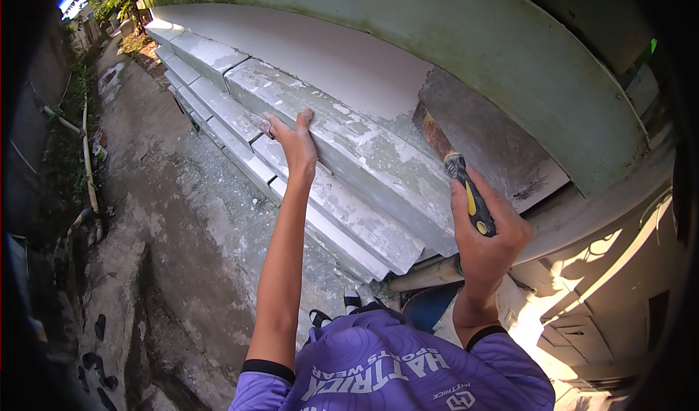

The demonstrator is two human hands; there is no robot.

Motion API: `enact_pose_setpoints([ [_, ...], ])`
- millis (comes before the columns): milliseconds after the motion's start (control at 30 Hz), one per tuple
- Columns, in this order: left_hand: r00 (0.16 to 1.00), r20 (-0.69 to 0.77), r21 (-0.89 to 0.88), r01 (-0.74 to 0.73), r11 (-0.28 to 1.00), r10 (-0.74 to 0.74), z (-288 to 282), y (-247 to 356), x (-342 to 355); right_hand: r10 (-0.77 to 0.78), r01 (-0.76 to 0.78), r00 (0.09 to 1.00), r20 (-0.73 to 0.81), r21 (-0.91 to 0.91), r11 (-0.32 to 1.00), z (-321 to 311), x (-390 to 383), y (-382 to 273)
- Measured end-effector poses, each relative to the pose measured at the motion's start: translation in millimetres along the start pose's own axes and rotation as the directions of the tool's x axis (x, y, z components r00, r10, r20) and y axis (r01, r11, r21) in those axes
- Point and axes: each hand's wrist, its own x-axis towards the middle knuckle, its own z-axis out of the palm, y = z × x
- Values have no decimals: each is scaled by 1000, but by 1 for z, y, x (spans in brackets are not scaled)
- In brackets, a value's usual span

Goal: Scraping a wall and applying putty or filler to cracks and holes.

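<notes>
My right hand (494, 238) is wrapped round the black and yellow handle of a putty knife (437, 138). Its rusty, stained blade points up and away, meeting the wall near a dark grey patch (477, 123). On the left, my left hand (297, 149) rests at the front edge of the upper ledge, thumb and fingers apart. Part of its fingers is hidden against the stepped moulding (349, 131). Flaking white paint and bare grey patches cover the ledge top. Lower steps of the moulding (342, 207) run below my left hand.
A curved, greenish concrete band (466, 32) overhangs the wall. A rough concrete path (167, 185) with white flecks runs along the left, beside pipes (86, 141) and dark footwear (95, 361). Another pipe (426, 274) lies under the ledge's near end. Black sandals (319, 317) show below.
</notes>
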Motion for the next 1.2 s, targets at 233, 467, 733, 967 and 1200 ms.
enact_pose_setpoints([
  [233,1000,-2,3,-22,1000,22,0,-3,-2,33,-34,999,34,29,999,2,2,6],
  [467,1000,-11,-24,-19,1000,19,3,-1,-2,35,-35,999,-11,25,999,-8,-4,7],
  [733,999,-3,-32,-42,999,42,-1,-6,3,74,-72,997,-22,61,996,-14,-8,2],
  [967,1000,-10,-69,-24,997,24,0,-8,2,71,-71,997,0,75,995,8,-6,1],
  [1200,999,-9,-54,-34,998,33,1,-10,0,124,-121,991,-53,63,991,-7,-11,5],
])
